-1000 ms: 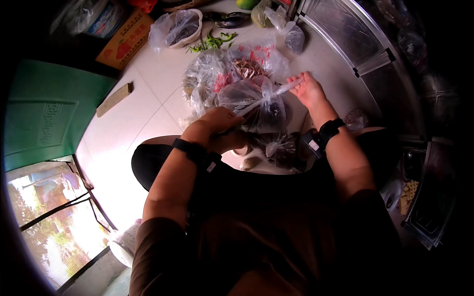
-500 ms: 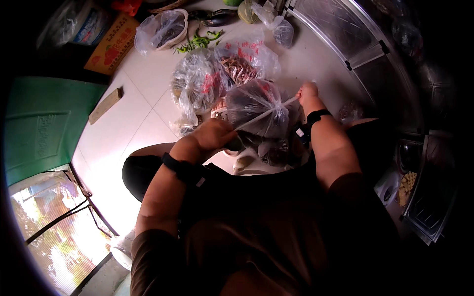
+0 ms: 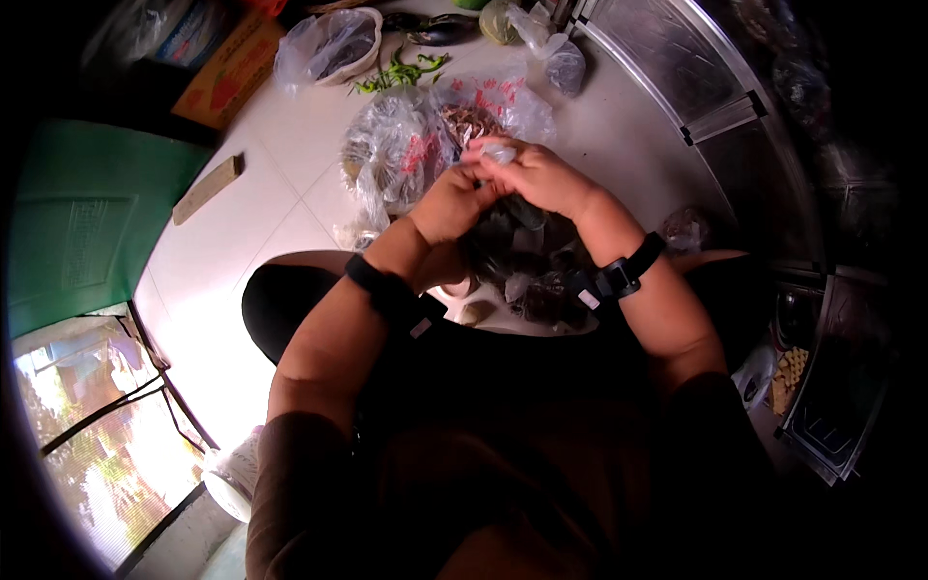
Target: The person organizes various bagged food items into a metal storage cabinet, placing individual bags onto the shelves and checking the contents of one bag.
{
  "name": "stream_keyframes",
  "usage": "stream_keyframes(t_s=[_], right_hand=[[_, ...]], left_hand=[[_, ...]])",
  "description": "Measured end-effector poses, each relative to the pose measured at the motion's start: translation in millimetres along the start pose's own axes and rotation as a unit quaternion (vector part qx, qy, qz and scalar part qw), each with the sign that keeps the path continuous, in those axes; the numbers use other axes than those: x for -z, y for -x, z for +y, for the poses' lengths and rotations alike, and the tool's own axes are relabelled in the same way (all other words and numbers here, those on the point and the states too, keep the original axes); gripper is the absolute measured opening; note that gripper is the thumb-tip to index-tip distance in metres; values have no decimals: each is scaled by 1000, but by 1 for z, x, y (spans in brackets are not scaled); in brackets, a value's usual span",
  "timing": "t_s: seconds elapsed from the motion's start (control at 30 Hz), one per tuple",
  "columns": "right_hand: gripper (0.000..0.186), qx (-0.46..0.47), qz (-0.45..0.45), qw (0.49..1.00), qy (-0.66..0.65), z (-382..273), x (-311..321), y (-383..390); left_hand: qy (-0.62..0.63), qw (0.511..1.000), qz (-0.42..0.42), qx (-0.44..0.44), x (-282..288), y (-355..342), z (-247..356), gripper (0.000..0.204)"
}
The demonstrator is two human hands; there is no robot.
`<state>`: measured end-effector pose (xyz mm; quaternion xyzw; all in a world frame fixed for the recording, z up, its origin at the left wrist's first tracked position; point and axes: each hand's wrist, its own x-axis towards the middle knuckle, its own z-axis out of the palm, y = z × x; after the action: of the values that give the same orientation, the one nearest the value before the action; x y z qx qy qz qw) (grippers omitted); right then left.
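The right hand pinched clear plastic; the left hand met the right, its grip impossible to tell.

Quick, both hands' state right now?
Left hand: fingers curled; whether it holds anything cannot be told.
Right hand: closed, holding clear plastic.

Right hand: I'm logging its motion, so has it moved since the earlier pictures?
Yes. The right hand has moved leftward, away from the metal-framed panel, and is now beside the left hand.
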<state>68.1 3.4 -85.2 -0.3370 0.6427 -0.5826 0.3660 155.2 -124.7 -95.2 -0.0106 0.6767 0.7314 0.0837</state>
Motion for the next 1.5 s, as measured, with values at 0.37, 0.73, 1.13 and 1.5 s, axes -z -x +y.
stream_keyframes(t_s=[0.37, 0.73, 1.13, 1.5], right_hand=[[17, -75, 63, 989, 109, 51, 5, 16], [29, -100, -125, 918, 362, 16, -27, 7], [26, -51, -31, 990, 128, 65, -17, 13], [23, -127, 33, 987, 95, 75, -17, 16]], left_hand=[[22, 992, 124, 30, 6, 12, 16, 12], [17, 992, 119, 48, 12, 26, 51, 11], [-223, 968, 103, -46, 15, 13, 2, 43], [-298, 928, 186, 121, 4, 8, -22, 26]])
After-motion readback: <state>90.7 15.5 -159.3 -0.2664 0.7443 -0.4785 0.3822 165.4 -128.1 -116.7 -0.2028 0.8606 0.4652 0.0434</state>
